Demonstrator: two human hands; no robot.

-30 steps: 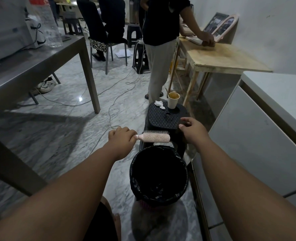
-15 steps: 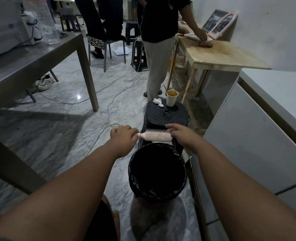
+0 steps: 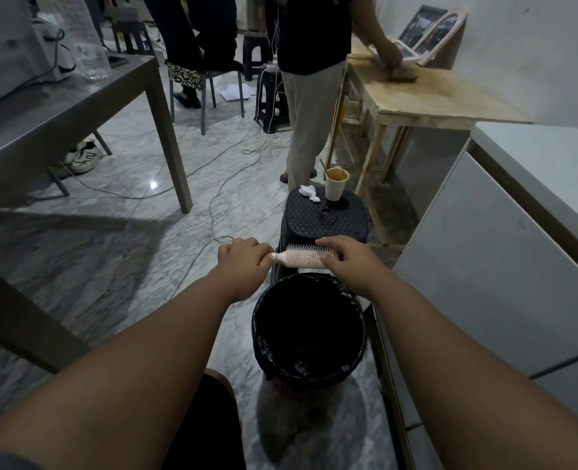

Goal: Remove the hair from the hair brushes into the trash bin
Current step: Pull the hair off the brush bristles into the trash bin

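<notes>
A pink hair brush (image 3: 302,258) lies level, bristles up, just above the far rim of the trash bin (image 3: 260,325), which has a black liner. My left hand (image 3: 245,254) is closed around the brush's handle. My right hand (image 3: 343,259) rests on the brush's far end, fingers curled over the bristles at the tip. Whether hair is pinched between those fingers cannot be made out.
Behind the bin stands a black stool (image 3: 328,217) carrying a paper cup (image 3: 336,184) and a crumpled tissue (image 3: 308,192). A white cabinet (image 3: 491,266) flanks the right. A person (image 3: 314,96) stands at a wooden table (image 3: 430,93). Cables (image 3: 213,184) cross the marble floor; a grey table (image 3: 60,106) stands left.
My right hand has moved left from beside the brush onto its far end and now covers the bristle tip. The left hand and brush stayed over the bin.
</notes>
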